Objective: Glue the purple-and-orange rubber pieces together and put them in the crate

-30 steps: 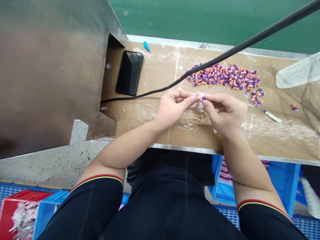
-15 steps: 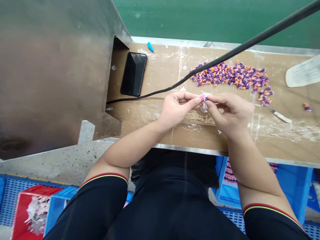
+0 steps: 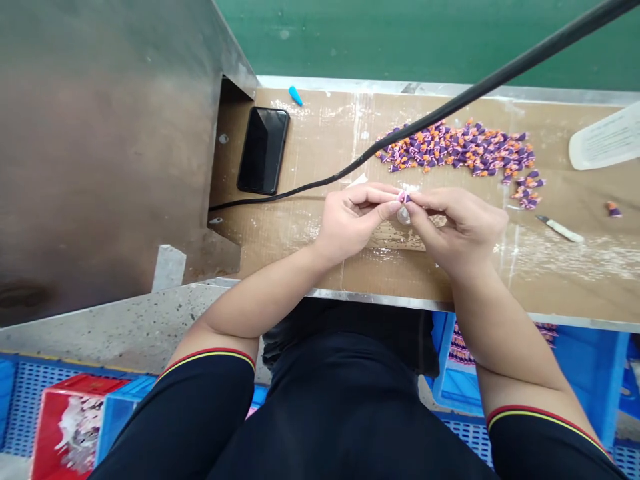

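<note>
Left hand (image 3: 353, 223) and right hand (image 3: 463, 230), both curled nearly closed, pinch a small purple piece (image 3: 404, 197) between their fingertips, above the counter (image 3: 300, 227). A pile of purple-orange pieces (image 3: 453, 150) lies toward the far edge, nearer the right hand.

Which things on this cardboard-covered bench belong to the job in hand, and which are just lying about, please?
Part of the job: left hand, right hand, purple-and-orange piece pinched between them, pile of matching pieces.
Lying about: black phone, blue cone, white-handled knife, black cable.

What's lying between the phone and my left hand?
A black cable runs across the cardboard between the phone and your left hand, as the head view shows.
</note>
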### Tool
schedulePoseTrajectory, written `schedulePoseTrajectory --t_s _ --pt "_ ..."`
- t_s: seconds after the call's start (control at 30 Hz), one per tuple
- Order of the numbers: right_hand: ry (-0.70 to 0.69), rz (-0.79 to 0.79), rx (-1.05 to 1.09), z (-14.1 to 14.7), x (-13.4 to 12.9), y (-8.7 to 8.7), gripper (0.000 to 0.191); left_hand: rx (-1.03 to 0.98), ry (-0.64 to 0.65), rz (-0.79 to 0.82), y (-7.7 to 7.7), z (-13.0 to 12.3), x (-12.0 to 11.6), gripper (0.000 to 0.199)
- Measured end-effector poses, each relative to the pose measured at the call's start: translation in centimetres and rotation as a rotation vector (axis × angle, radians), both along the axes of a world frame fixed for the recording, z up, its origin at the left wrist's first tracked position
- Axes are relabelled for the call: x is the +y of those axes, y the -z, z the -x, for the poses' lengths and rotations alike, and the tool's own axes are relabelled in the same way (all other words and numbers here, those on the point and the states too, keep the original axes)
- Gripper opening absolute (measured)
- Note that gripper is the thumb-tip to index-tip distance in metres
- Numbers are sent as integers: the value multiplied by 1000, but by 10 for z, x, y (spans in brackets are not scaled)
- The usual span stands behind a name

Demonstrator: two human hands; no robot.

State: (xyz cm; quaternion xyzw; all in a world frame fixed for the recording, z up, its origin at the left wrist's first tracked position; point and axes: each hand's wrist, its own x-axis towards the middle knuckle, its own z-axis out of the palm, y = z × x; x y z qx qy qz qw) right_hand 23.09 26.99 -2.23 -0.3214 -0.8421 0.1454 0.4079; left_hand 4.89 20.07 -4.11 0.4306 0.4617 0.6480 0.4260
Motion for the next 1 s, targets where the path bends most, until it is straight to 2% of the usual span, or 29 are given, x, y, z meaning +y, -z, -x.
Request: schedulePoseTrajectory --t_s 0.33,0.6,1.0 --pt "8 -66 26 3 0 8 7 19 -16 54 0 -3 -6 36" --pt "-26 -157 74 3 1 12 2 -110 30 18 0 -3 -6 27" --pt "-17 -173 121 8 0 9 9 -94 20 -50 5 -2 -5 21"
